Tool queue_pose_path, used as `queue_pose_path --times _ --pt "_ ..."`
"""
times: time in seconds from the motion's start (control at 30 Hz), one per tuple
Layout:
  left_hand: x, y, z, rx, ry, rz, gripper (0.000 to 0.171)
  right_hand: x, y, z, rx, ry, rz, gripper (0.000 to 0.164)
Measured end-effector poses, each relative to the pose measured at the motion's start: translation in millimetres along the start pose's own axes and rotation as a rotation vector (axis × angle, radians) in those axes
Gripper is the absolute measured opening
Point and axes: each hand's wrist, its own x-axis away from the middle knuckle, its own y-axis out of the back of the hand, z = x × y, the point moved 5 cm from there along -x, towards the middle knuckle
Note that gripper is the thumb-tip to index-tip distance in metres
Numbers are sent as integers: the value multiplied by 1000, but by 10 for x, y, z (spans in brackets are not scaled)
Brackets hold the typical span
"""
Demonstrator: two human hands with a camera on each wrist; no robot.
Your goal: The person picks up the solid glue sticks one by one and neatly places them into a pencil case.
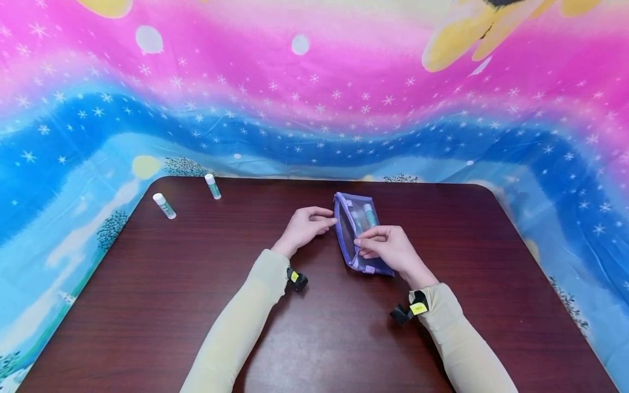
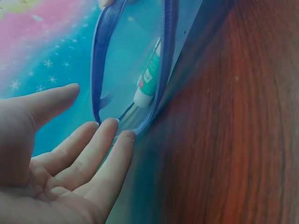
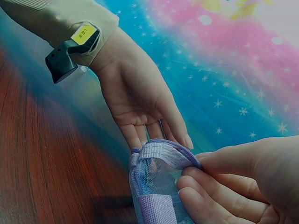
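A purple mesh zipper pouch point(image 1: 346, 234) lies on the table with its zipped mouth spread apart. My right hand point(image 1: 390, 248) pinches one edge of that mouth between thumb and fingers. On the opposite side, my left hand point(image 1: 306, 228) has its fingers extended, and in the left wrist view their tips touch or nearly touch the rim. Nothing is held in the left hand. Inside the pouch, a green-and-white glue stick point(image 2: 148, 84) shows through the opening; in the head view a glue stick point(image 1: 369, 215) shows through the mesh, with a fainter shape beside it.
Two more glue sticks stand or lean at the table's far left, one glue stick point(image 1: 164, 206) nearer the corner and another glue stick point(image 1: 213, 186) by the back edge. A colourful printed cloth point(image 1: 314, 109) hangs behind the dark wooden table point(image 1: 314, 338).
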Motion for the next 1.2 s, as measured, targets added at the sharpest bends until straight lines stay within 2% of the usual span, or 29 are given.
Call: queue_pose_path --times 0.47,0.8,0.97,1.2 --pt "116 257 -3 -63 -17 -44 45 11 -20 -1 12 -3 10 25" --pt "211 448 -31 -172 -71 -126 40 30 -9 -19 5 -6 12 23" --pt "257 580 -82 -218 -92 -179 37 26 -13 -24 3 -8 15 24" --pt "319 841 -161 -204 -119 -241 41 -8 -17 5 6 7 5 24"
